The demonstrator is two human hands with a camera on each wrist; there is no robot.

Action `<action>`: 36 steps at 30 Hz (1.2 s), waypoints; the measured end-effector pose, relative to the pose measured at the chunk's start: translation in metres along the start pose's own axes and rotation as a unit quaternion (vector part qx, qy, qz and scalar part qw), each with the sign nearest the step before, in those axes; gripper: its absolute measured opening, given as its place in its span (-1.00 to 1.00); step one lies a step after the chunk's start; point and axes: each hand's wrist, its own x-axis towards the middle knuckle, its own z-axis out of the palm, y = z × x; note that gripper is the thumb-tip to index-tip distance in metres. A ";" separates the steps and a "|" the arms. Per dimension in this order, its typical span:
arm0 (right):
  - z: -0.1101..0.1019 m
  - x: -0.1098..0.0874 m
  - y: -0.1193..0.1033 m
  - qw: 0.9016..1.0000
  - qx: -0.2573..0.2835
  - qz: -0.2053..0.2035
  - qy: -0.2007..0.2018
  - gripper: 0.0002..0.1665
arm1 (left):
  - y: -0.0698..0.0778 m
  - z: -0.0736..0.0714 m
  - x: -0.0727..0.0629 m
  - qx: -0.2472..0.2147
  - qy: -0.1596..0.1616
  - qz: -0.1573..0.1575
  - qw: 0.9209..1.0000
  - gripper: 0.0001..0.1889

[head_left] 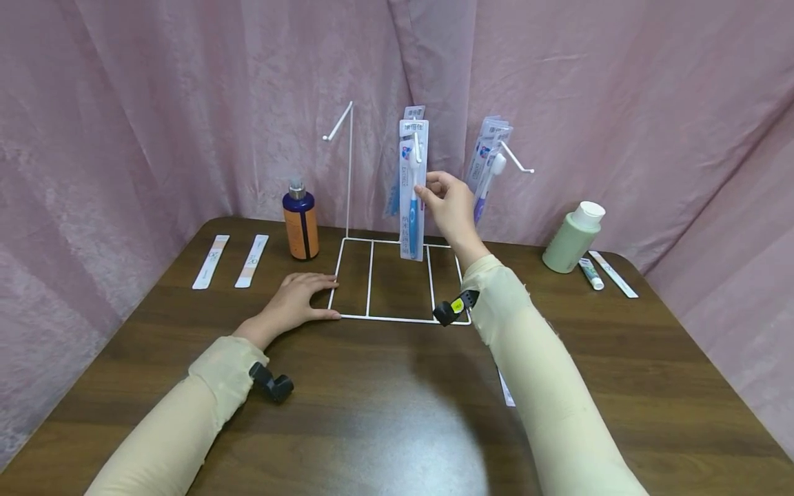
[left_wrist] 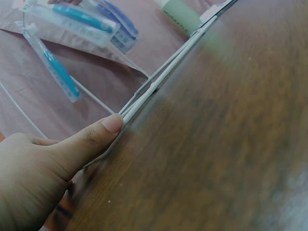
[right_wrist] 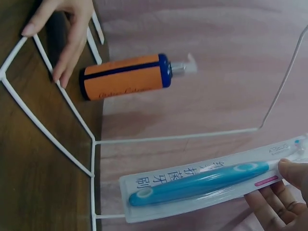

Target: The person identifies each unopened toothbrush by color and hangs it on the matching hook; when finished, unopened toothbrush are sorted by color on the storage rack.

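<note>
In the head view my right hand (head_left: pixel 453 209) pinches the edge of a packaged blue toothbrush (head_left: pixel 412 224) between thumb and fingers. The pack is upright at the middle hook (head_left: pixel 418 148) of a white wire rack (head_left: pixel 397 319), and the hook's end shows in front of its upper part. Another blue toothbrush pack (head_left: pixel 393 198) hangs behind it, mostly hidden. Packaged purple toothbrushes (head_left: pixel 490 158) hang at the right hook, while the left hook (head_left: pixel 338 122) is bare. My left hand (head_left: pixel 294 304) rests on the rack's left side, its thumb (left_wrist: pixel 98 132) at the front corner and fingers extended.
An orange and blue pump bottle (head_left: pixel 300 227) stands left of the rack, with two flat sachets (head_left: pixel 231 262) further left. At the right are a green bottle (head_left: pixel 569 241), a small tube (head_left: pixel 591 274) and another sachet (head_left: pixel 614 274). A white strip (head_left: pixel 505 389) lies partly under my right arm.
</note>
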 end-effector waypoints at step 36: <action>-0.040 0.006 0.002 0.987 -0.112 0.025 -0.112 -0.45 | -0.002 -0.002 -0.004 0.001 -0.004 -0.002 1.000 -0.23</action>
